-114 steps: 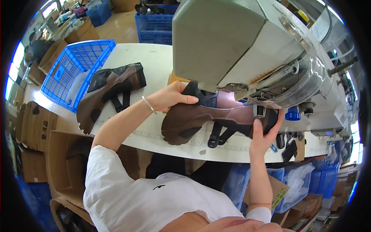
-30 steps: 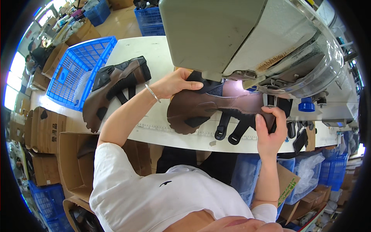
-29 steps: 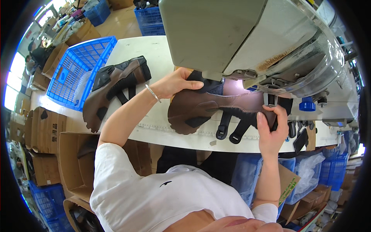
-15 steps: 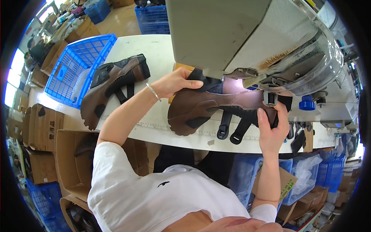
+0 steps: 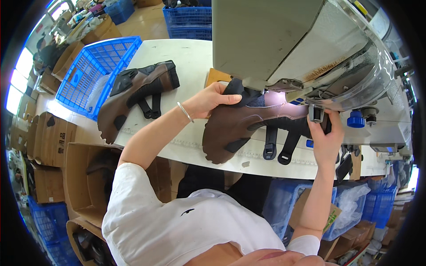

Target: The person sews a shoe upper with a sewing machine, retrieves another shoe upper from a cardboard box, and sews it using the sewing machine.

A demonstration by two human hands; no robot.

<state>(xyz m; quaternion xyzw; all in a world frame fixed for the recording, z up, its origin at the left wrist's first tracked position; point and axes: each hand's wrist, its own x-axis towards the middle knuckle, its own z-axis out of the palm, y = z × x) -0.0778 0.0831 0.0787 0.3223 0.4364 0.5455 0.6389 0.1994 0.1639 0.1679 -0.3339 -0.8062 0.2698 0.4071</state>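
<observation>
A brown boot upper (image 5: 237,126) with black panels and two hanging black straps (image 5: 277,146) lies under the head of a sewing machine (image 5: 262,40). My left hand (image 5: 219,99) pinches the black fabric at its far left edge between thumb and fingers. At the other end my right hand (image 5: 327,135) grips the upper's black end, just beside the metal presser foot (image 5: 315,113); some fingertips are hidden behind it. Light from the machine falls on the pinkish-brown stitched area between the hands. The needle point cannot be made out.
A matching boot upper (image 5: 144,91) lies on the white table (image 5: 191,55), left of my arm. Beyond it stands a blue crate (image 5: 88,73). An open cardboard box (image 5: 84,177) is at lower left; blue bins (image 5: 277,199) sit under the table's right side.
The whole view has shifted a little. The boot upper has turned slightly, and my right hand has moved right and up beside the presser foot. Both hands keep their hold.
</observation>
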